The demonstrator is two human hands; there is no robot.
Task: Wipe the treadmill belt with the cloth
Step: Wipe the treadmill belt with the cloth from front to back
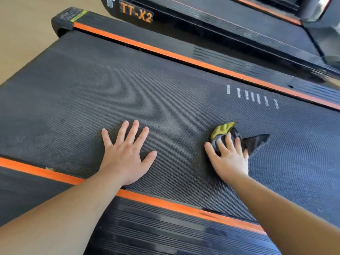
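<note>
Cloth (239, 138): bunched, lower right, pressed under flat right hand (230, 159).
Left hand (127, 153): splayed on belt (128, 85), empty.
Progress: underway (stretch at left looks dull, likely unwiped).

cloth (257, 142) partly under fingers (229, 143), near rail (165, 229) blurred

The neighbouring treadmill (136, 14) bears orange "TT-X2" (the end-cap sticker (78, 16) is unreadable).
</note>
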